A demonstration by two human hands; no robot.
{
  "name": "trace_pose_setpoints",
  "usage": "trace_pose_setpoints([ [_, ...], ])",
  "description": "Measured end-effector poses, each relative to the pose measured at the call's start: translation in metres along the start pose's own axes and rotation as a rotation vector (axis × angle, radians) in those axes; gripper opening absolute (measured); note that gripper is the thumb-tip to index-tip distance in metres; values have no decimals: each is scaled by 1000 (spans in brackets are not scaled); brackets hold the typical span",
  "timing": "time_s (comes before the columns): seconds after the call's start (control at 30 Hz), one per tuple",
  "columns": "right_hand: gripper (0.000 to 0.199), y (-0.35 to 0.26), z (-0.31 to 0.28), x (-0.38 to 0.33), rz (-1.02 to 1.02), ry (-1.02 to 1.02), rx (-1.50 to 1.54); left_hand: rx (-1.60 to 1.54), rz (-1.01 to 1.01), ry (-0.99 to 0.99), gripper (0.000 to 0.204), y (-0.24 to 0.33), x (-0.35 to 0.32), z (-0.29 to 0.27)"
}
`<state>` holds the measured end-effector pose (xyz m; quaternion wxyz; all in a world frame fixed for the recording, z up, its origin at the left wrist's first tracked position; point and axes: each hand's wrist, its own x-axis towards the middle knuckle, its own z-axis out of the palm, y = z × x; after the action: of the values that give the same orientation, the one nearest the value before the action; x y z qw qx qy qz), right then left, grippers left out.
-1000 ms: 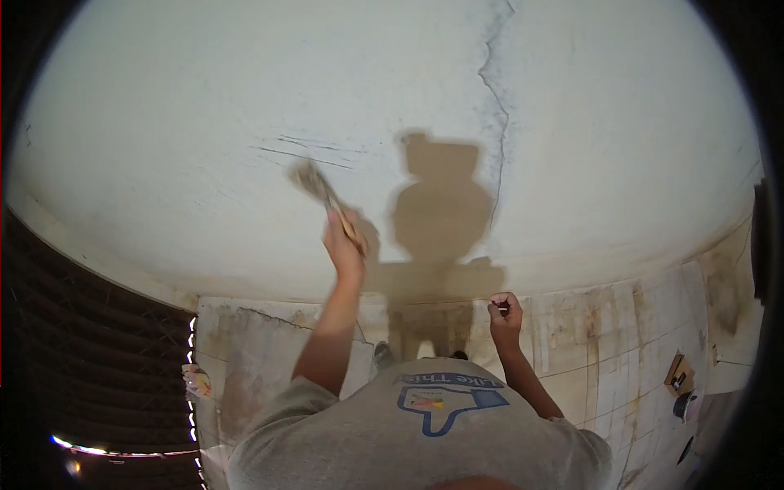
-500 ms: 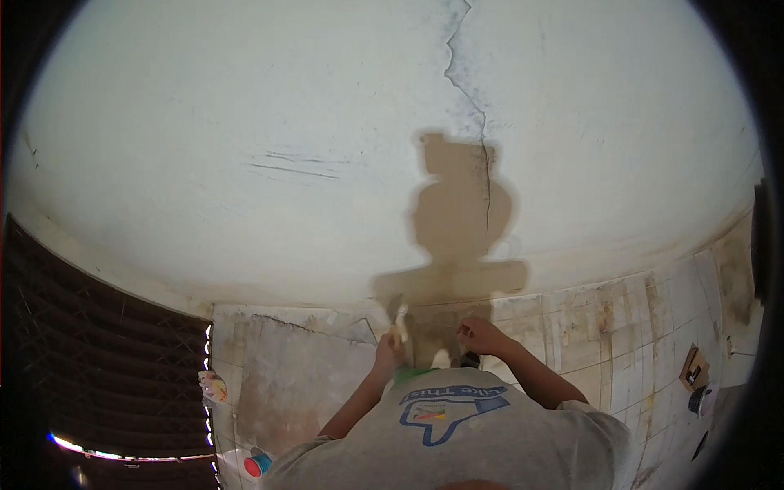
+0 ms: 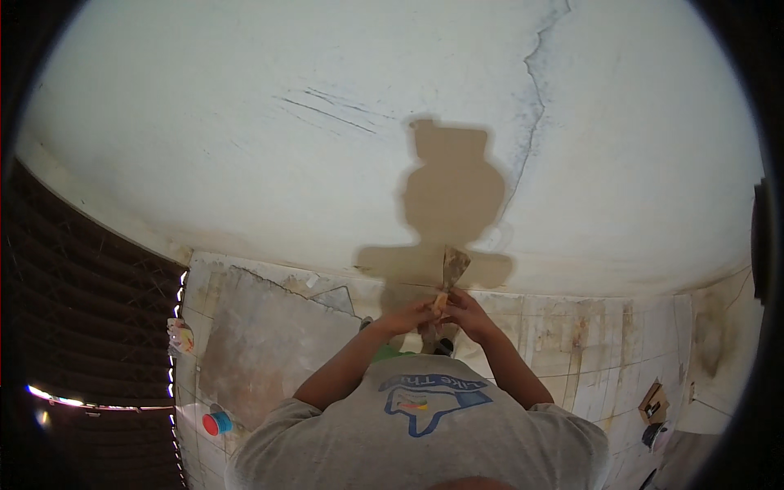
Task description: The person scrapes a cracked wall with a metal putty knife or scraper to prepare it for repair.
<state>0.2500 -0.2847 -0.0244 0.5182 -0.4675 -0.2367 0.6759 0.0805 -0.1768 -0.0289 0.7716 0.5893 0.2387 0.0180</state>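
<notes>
You have the scraper (image 3: pixel 455 265) in front of your chest, low down, between you and the pale wall (image 3: pixel 204 163). Its wide blade points up and away from you, and its handle points back at you, most likely so the flat end faces the wall and the grip stays near you. The fingers of your left hand (image 3: pixel 415 314) are wrapped around the handle. Your right hand (image 3: pixel 471 314) meets it there with bent fingers, but I cannot tell if they grip it or only touch it. Two hands so close together may help keep it steady. Up on the wall are a long crack (image 3: pixel 535 98) and some thin dark scratches (image 3: pixel 331 110). A red and blue tub (image 3: pixel 216 422) is on the floor (image 3: pixel 278 335) to your left, well apart from your hands.
</notes>
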Motion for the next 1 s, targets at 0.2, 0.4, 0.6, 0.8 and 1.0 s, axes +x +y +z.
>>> trace_pose_setpoints([
  [0.2,43,60,1,22,-2,109,-217,368,-257,-181,47,-18,-9,-29],
  [0.4,26,55,41,83,-133,177,-316,468,94,133,34,-22,-34,-77],
  [0.6,17,-70,66,157,-626,78,-447,-125,35,522,27,-36,-61,-132],
  [0.8,33,-269,192,94,-974,191,-403,-226,-100,540,24,-44,-93,-189],
  [1.0,19,-238,216,131,-953,448,-271,-358,-71,420,26,-50,-88,-232],
])
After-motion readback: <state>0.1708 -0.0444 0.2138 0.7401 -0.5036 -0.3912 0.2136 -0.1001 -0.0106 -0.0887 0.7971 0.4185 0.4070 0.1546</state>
